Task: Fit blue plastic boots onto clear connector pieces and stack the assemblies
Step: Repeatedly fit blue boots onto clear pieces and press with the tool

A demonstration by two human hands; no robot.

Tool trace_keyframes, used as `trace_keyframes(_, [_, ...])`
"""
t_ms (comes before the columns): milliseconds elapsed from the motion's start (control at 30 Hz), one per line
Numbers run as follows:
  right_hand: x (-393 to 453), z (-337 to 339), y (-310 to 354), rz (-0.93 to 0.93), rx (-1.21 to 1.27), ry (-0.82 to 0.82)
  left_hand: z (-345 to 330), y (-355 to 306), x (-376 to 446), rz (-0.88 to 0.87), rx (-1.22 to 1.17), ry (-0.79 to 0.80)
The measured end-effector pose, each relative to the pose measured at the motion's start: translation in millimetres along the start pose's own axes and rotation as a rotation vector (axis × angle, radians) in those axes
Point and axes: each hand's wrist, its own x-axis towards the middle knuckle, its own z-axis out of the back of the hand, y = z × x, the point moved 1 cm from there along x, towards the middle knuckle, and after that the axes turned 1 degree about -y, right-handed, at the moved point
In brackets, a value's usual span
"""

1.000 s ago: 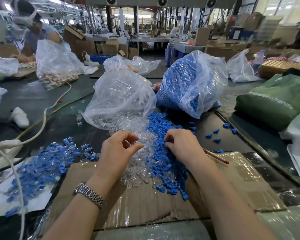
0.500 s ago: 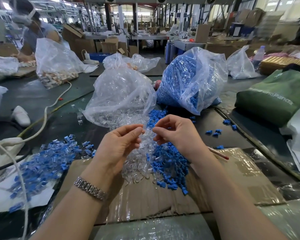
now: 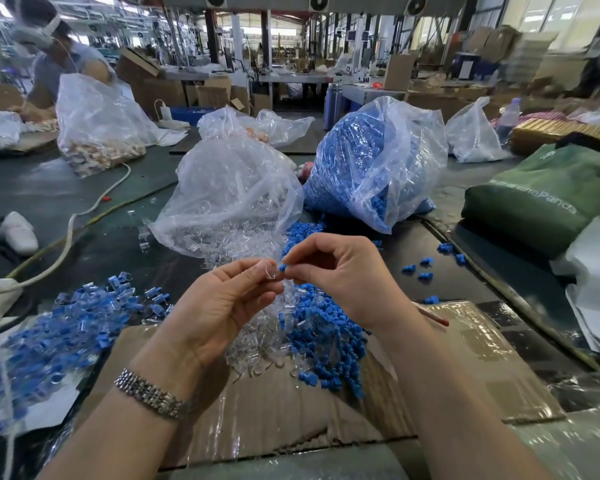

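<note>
Two hands are raised: the left hand point(image 3: 222, 306) pinches one clear plastic connector piece point(image 3: 270, 273), and the right hand point(image 3: 340, 271) pinches one small blue plastic boot point(image 3: 282, 268). Two big clear plastic bags stand close behind them, one bag of clear pieces point(image 3: 229, 199) and one bag of blue boots point(image 3: 371, 161). Three loose heaps lie on the bench: one heap of clear pieces point(image 3: 257, 341), one heap of blue boots point(image 3: 326, 341) and one pile of finished blue-and-clear assemblies point(image 3: 66, 334). Six or so stray blue boots point(image 3: 426, 268) lie scattered at right; their exact count is unclear. One green fabric bag point(image 3: 541, 195) lies beyond them.
</note>
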Motion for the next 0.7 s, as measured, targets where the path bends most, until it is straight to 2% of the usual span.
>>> trace_keyframes(233, [-1,-9,0,0.114,-0.176,0.016,-5,6,-1,0.004,-0.017,-0.016])
trace_keyframes(333, [0,-5,-1,0.035,-0.154,0.005,-5,4,-3,0.02,-0.031,0.014])
trace_keyframes(433, [0,-1,-3,-0.016,-0.058,0.064,-5,3,-6,0.045,-0.041,0.028])
trace_keyframes(700, [0,-2,-6,-0.004,-0.228,0.104,-1,1,-11,-0.016,0.145,0.09])
